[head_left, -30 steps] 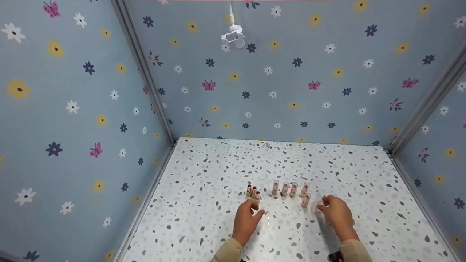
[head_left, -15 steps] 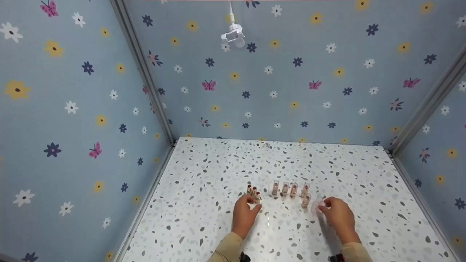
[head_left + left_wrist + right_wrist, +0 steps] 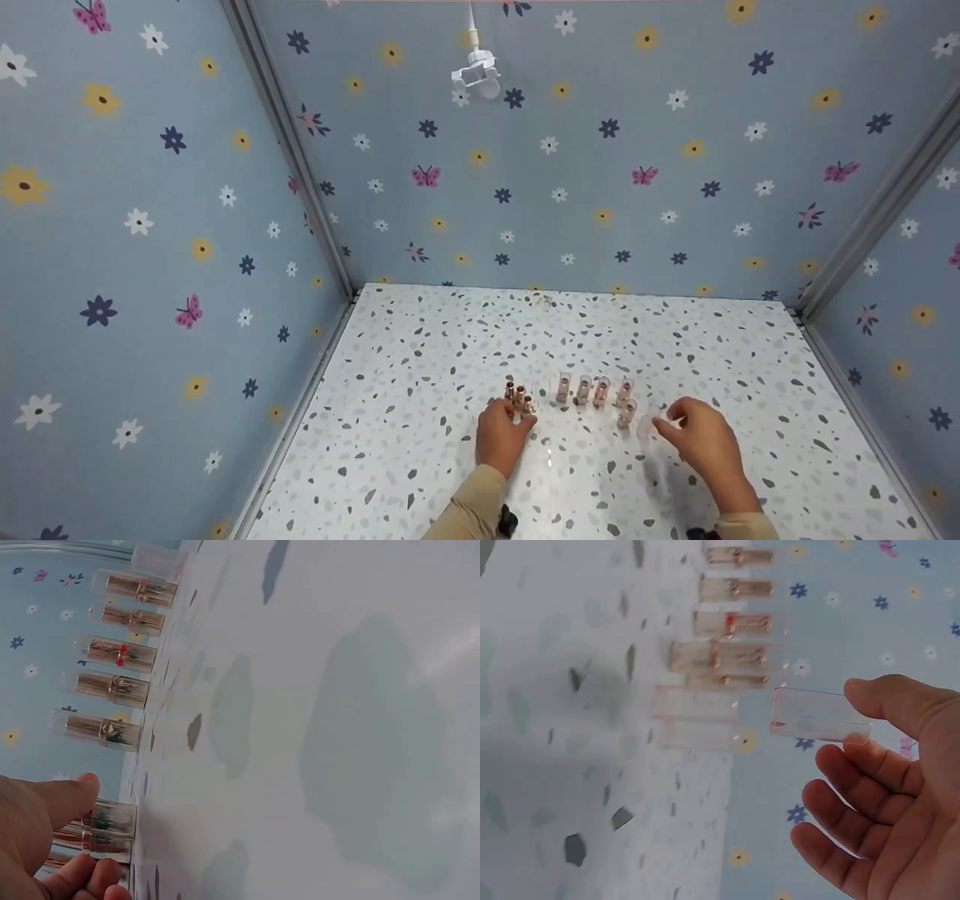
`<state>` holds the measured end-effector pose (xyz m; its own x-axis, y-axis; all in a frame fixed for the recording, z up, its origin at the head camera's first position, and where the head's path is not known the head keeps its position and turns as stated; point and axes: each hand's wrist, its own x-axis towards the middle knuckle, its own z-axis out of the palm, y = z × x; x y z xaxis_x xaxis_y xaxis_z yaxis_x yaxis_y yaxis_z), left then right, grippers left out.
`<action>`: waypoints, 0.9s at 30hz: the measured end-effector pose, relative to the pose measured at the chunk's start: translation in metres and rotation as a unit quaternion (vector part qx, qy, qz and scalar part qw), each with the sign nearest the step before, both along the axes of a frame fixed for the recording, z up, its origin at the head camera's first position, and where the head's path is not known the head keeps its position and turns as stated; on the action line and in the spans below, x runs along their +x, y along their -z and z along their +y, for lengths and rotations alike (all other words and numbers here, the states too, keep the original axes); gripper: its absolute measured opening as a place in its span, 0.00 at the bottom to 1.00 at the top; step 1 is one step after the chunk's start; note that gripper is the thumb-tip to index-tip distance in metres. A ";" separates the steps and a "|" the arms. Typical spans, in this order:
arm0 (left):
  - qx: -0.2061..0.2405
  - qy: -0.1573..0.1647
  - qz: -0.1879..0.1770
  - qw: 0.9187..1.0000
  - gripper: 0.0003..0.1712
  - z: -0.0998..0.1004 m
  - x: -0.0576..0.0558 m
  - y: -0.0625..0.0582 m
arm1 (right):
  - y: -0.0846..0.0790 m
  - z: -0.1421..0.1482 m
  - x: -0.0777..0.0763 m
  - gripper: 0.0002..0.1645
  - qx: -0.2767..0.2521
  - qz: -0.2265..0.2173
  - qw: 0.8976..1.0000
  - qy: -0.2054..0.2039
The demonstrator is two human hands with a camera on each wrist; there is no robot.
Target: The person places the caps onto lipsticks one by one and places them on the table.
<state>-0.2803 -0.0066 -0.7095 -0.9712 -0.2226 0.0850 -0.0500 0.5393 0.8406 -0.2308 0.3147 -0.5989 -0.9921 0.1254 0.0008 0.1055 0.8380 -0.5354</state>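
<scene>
In the head view my left hand is at the nearest of three uncapped lipsticks, thumb and fingers on either side of it. The left wrist view has that lipstick upright between thumb and curled fingers, its lower part showing. My right hand pinches a clear lipstick cap between thumb and index finger, raised off the table, the other fingers loosely bent. Two more clear caps stand on the table beside it. Several lipsticks with clear caps stand upright between the hands.
The white speckled table is walled in by blue flowered panels with grey metal corner posts. A white bracket hangs in front of the back panel.
My left hand has moved forward and slightly left, up to the uncapped lipsticks. The right hand has lifted the clear cap and shifted slightly right, away from the caps left standing.
</scene>
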 end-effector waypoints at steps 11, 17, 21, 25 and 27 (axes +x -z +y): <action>-0.033 -0.027 -0.034 0.999 0.17 0.011 -0.013 0.005 | -0.036 -0.040 0.014 0.14 -0.050 0.079 0.994 -0.055; -0.086 -0.014 0.010 0.996 0.13 0.010 -0.007 0.002 | -0.038 -0.057 0.014 0.12 -0.073 0.130 0.986 -0.075; -0.094 0.029 0.024 0.995 0.11 0.009 0.006 -0.004 | -0.041 -0.066 0.016 0.13 -0.074 0.171 0.977 -0.102; -0.084 0.103 0.034 0.991 0.09 0.013 0.017 -0.016 | -0.045 -0.076 0.016 0.14 -0.065 0.208 0.967 -0.129; -0.083 0.142 0.041 0.986 0.08 0.015 0.022 -0.021 | -0.046 -0.081 0.015 0.15 -0.059 0.220 0.963 -0.142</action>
